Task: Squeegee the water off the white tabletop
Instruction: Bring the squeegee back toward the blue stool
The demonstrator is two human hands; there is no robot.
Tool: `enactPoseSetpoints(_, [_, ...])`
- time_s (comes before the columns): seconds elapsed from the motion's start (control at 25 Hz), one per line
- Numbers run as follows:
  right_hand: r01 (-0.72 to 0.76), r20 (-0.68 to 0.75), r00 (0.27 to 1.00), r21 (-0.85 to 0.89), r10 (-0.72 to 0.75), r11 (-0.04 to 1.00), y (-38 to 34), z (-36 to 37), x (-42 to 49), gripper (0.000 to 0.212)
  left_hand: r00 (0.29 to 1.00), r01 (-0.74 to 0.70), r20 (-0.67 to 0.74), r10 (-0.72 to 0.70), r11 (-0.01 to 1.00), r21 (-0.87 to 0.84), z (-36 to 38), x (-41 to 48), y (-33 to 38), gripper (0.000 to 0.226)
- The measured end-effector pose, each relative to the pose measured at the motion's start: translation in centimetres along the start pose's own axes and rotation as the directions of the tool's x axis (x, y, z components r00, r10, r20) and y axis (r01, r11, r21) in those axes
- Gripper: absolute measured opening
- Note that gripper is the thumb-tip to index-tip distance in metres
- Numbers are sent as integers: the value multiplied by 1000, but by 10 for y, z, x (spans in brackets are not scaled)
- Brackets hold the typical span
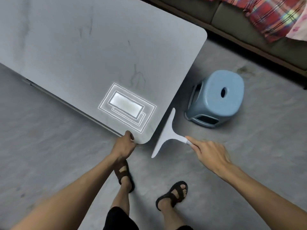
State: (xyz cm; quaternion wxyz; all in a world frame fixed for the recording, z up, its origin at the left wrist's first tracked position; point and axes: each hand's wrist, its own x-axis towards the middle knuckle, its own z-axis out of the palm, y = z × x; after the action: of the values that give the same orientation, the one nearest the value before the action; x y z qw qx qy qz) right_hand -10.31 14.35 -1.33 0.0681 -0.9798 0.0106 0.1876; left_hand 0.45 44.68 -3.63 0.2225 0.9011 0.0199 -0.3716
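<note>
Partly hidden, squeegee [167, 133] handle pinched by right hand [210, 154]; left hand [124, 145] gripping tabletop [83, 52] corner

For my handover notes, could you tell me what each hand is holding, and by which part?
The right hand holds the squeegee by the end of its handle. The left hand grips the near corner of the white tabletop.
</note>
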Motion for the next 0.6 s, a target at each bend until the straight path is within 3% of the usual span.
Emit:
enactPoseSetpoints(0.2, [144, 50, 988, 94, -149, 985, -53, 0, 42, 38, 989, 71, -117, -86, 990, -120, 7, -28, -2, 8])
enactPoseSetpoints(0.36, [88, 70, 993, 58, -92, 994, -33, 8, 39, 38, 989, 83, -106, -103, 981, -176, 14, -32, -15, 8])
enactPoseSetpoints(0.44, [-34, 107, 994, 48, 29, 998, -3, 5, 17, 38, 991, 108, -50, -122, 969, -221, 19, -38, -11, 10])
enactPoseSetpoints(0.52, [-269, 132, 958, 96, 256, 958, 21, -4, -8, 36, 994, 103, 51, -93, 963, -250, 22, -44, 3, 10])
enactPoseSetpoints(0.6, [-475, 173, 879, 398, 444, 785, 30, -15, -19, 31, 989, 46, 150, -5, 962, -270, 18, -46, 28, 10])
